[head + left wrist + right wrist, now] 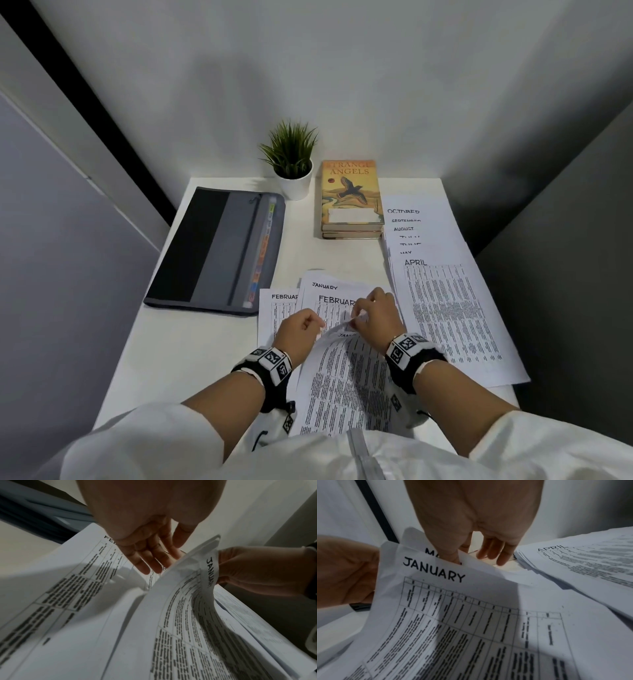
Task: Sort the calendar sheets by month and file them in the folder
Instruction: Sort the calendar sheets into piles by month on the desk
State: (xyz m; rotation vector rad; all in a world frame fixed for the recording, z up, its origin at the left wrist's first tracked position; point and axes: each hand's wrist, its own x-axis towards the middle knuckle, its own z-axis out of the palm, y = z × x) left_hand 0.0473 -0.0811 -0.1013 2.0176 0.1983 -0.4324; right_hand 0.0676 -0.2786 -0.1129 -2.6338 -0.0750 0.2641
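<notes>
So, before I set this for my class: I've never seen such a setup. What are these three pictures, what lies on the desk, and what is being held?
A person wears three cameras: one on the head, one on each wrist. The head view looks down on a white desk with a grey folder, a potted plant, stacked books and a fanned pile with an April sheet on top. The right hand pinches the lifted January sheet. The left hand is at its other edge; its fingers look fairly straight.
</notes>
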